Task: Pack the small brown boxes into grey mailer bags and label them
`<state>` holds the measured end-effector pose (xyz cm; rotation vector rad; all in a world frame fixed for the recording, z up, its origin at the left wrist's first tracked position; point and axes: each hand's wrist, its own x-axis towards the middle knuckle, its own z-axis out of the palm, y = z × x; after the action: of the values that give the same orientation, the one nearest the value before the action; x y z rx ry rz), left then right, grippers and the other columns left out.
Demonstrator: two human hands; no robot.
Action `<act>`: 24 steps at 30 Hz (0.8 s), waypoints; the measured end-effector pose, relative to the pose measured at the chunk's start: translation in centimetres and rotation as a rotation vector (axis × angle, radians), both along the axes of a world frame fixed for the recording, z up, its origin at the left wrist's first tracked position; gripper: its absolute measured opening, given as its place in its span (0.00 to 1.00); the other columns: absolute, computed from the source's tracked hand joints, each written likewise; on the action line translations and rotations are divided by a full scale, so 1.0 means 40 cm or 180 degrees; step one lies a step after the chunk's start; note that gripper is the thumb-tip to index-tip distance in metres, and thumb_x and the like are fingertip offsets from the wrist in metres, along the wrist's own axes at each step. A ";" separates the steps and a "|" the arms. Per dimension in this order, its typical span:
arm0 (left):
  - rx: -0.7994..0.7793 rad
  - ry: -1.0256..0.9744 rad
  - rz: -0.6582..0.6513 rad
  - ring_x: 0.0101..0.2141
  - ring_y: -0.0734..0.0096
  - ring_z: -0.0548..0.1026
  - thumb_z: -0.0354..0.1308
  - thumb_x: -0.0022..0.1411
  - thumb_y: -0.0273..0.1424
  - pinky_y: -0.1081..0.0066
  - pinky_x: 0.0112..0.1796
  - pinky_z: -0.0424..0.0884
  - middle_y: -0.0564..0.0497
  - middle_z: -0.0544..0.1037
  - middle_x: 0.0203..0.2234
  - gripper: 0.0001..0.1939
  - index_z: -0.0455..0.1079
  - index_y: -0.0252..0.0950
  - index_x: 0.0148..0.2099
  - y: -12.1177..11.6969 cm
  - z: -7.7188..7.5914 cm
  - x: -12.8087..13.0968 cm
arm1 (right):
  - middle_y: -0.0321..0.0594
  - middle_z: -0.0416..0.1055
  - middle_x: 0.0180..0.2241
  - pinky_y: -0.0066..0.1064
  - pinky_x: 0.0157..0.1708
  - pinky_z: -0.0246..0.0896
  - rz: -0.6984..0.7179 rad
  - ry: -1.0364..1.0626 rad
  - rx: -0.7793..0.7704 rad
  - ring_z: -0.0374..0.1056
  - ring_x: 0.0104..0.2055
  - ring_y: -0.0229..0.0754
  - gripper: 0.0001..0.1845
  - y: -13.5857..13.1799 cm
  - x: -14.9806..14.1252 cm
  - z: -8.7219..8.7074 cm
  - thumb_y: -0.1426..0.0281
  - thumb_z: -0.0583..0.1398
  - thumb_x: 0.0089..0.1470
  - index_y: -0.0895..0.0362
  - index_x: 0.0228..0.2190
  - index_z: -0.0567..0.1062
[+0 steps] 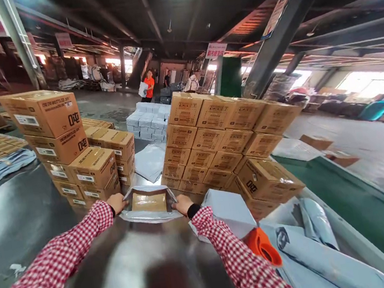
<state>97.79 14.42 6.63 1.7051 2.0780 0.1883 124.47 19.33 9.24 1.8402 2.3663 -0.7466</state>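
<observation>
A pale plastic mailing bag is stretched wide at its mouth on the metal table. Inside it a brown cardboard box with shiny tape shows through the opening. My left hand pinches the left edge of the bag's mouth. On the opposite edge, my right hand grips the plastic with its fingers closed. A white wrapped parcel lies just right of my right wrist. Near my right forearm sits an orange tape dispenser.
Stacked cartons stand at the left, and a wall of cartons rises ahead. Flat bags lie between them. More bags lie at the right beside a green conveyor belt. A person in orange stands far back.
</observation>
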 end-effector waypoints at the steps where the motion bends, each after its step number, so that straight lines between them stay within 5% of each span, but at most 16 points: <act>1: -0.0045 0.0046 -0.0039 0.46 0.49 0.78 0.53 0.62 0.32 0.65 0.43 0.68 0.34 0.81 0.38 0.13 0.76 0.32 0.34 -0.002 0.030 -0.005 | 0.49 0.79 0.32 0.30 0.34 0.67 0.0030 -0.0044 -0.0109 0.75 0.36 0.48 0.08 0.000 0.012 0.024 0.71 0.62 0.52 0.62 0.31 0.81; 3: -0.0178 0.0085 -0.0092 0.43 0.51 0.78 0.55 0.57 0.30 0.67 0.40 0.68 0.38 0.80 0.33 0.09 0.74 0.33 0.29 -0.032 0.064 -0.004 | 0.45 0.77 0.27 0.29 0.27 0.64 0.0119 -0.0116 -0.0401 0.72 0.27 0.43 0.07 -0.027 0.038 0.049 0.71 0.62 0.51 0.61 0.29 0.80; 7: -0.0693 -0.0138 -0.0214 0.27 0.64 0.74 0.55 0.50 0.26 0.70 0.32 0.66 0.50 0.70 0.16 0.10 0.63 0.36 0.18 -0.147 0.071 0.006 | 0.37 0.70 0.17 0.28 0.17 0.56 0.0262 -0.0197 -0.1035 0.56 0.13 0.34 0.10 -0.132 0.084 0.043 0.72 0.57 0.55 0.61 0.30 0.78; 12: -0.1485 -0.0664 -0.0263 0.13 0.72 0.59 0.51 0.50 0.30 0.70 0.19 0.60 0.57 0.59 0.10 0.08 0.62 0.38 0.21 -0.258 0.101 -0.003 | 0.31 0.62 0.14 0.25 0.17 0.53 0.0617 -0.0272 -0.1260 0.55 0.13 0.32 0.10 -0.223 0.084 0.090 0.74 0.54 0.57 0.60 0.31 0.76; 17: -0.2116 -0.1135 -0.0294 0.10 0.74 0.56 0.51 0.49 0.33 0.75 0.14 0.55 0.56 0.59 0.08 0.06 0.60 0.38 0.23 -0.265 0.138 -0.085 | 0.31 0.62 0.13 0.23 0.17 0.52 0.1140 -0.0611 -0.1419 0.56 0.14 0.32 0.12 -0.205 0.125 0.163 0.75 0.53 0.54 0.61 0.29 0.77; 19: -0.2034 -0.1371 -0.0444 0.16 0.67 0.68 0.51 0.51 0.37 0.72 0.18 0.66 0.53 0.70 0.15 0.12 0.68 0.37 0.36 -0.267 0.139 -0.152 | 0.35 0.70 0.18 0.24 0.19 0.57 0.1259 -0.0343 -0.1840 0.63 0.17 0.34 0.15 -0.151 0.192 0.154 0.71 0.54 0.55 0.61 0.38 0.79; 21: -0.1285 -0.1406 -0.0737 0.37 0.55 0.79 0.54 0.53 0.41 0.61 0.36 0.77 0.43 0.80 0.36 0.29 0.66 0.35 0.56 -0.286 0.130 -0.215 | 0.43 0.78 0.32 0.30 0.28 0.68 0.0971 0.0375 -0.1781 0.74 0.29 0.41 0.25 -0.083 0.249 0.110 0.61 0.56 0.56 0.59 0.52 0.74; 23: -0.0409 -0.1278 -0.1046 0.60 0.47 0.66 0.58 0.53 0.43 0.54 0.57 0.66 0.37 0.66 0.61 0.43 0.52 0.35 0.68 -0.320 0.110 -0.249 | 0.53 0.74 0.51 0.38 0.48 0.69 0.0504 0.1061 -0.0825 0.72 0.51 0.50 0.39 -0.024 0.254 0.042 0.50 0.57 0.54 0.60 0.60 0.66; 24: -0.0141 -0.1224 -0.1161 0.66 0.47 0.55 0.60 0.54 0.44 0.53 0.62 0.57 0.38 0.55 0.68 0.48 0.46 0.36 0.71 -0.338 0.095 -0.249 | 0.55 0.65 0.60 0.41 0.58 0.62 0.0393 0.1208 -0.0459 0.64 0.60 0.52 0.43 -0.005 0.229 0.004 0.46 0.55 0.54 0.60 0.63 0.62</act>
<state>87.81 0.91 10.44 1.8187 1.4633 0.3230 133.62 19.13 9.40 1.5952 2.5268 -1.3133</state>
